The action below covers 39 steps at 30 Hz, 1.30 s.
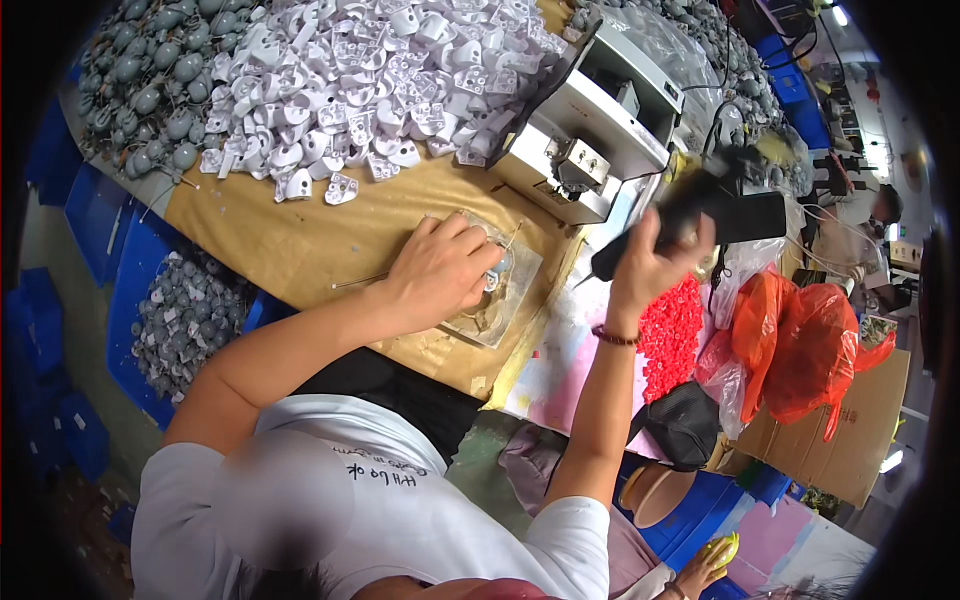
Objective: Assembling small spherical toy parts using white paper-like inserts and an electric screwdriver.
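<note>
My left hand (440, 270) rests on a clear plastic fixture plate (510, 300) on the brown paper-covered bench, its fingers curled over a small pale part (496, 272) and holding it down. My right hand (655, 258) is raised to the right of the plate and grips a black electric screwdriver (715, 212). The screwdriver is blurred, and its tip (583, 282) points down-left toward the plate. A red bead bracelet (613, 337) sits on my right wrist.
A heap of white plastic parts (370, 70) and grey parts (150, 80) fills the back of the bench. A white machine (590, 130) stands behind the plate. Also here: a blue bin of grey parts (185, 310), red pieces (672, 335), orange bags (800, 340), a cardboard box (850, 430) and another person's hand (705, 568).
</note>
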Motion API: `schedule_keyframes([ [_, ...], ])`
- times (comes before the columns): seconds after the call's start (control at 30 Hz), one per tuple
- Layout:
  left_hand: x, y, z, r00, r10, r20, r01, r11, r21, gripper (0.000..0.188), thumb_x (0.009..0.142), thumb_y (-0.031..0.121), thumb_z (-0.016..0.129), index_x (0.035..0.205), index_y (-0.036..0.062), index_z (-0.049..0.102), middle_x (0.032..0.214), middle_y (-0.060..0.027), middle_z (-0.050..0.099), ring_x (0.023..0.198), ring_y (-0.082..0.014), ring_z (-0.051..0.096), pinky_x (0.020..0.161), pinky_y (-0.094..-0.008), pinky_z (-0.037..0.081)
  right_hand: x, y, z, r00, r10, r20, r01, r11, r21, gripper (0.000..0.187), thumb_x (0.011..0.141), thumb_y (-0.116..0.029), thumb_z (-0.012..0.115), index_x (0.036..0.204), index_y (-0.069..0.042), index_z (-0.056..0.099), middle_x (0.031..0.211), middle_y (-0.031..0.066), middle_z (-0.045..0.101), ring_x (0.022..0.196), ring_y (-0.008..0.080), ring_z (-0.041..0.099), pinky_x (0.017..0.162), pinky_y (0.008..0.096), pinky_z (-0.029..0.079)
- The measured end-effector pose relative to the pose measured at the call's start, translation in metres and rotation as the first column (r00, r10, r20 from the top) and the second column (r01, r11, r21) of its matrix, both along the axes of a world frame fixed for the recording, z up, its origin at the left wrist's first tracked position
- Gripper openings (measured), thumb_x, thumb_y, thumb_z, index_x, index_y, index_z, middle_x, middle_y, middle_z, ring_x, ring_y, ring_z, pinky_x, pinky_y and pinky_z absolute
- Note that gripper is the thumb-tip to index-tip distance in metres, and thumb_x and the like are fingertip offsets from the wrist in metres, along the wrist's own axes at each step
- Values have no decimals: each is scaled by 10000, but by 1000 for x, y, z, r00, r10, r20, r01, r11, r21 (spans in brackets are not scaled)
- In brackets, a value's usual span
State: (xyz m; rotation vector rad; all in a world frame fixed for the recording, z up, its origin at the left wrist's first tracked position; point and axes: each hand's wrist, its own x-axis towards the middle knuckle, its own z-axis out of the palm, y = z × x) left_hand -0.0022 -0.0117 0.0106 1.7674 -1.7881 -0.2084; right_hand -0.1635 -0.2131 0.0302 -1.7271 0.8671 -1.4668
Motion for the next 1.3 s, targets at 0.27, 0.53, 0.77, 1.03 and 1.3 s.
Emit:
schedule_keyframes([
  [0.27,-1,-4,3,996,-7,-87,13,998,67,347,750,153,718,1085,100,644,973,-73,579,929,-284,574,796,-416,466,61,10,101,874,374,311,-364,927,-92,585,878,95,589,1390,7,320,761,107,601,612,176,598,632,354,539],
  [0.53,0,-1,0,992,-4,-124,14,997,75,359,768,162,701,1114,97,635,968,-81,579,881,-291,603,760,-425,482,90,-2,80,927,365,90,-375,909,182,558,871,18,644,1354,54,367,708,101,607,592,173,600,596,297,507],
  [0.77,0,-1,-8,988,-10,-155,12,1000,11,361,754,114,683,1107,98,612,897,-89,574,754,-324,609,611,-447,477,56,83,73,840,447,308,-528,806,269,724,829,126,613,1451,82,246,782,87,626,647,156,626,623,297,530],
  [1.03,-1,-2,0,991,13,-137,-7,999,44,300,728,128,698,1013,113,603,918,-72,573,785,-288,633,660,-432,501,50,102,51,837,469,282,-525,833,173,762,803,143,647,1449,78,248,803,72,625,674,117,592,654,253,507],
  [1.3,3,1,0,986,-11,-168,24,997,72,298,745,129,693,1019,119,576,964,-69,561,827,-289,628,696,-441,494,45,109,32,790,545,279,-579,814,49,726,781,121,673,1394,28,295,833,109,600,640,129,573,595,237,460],
])
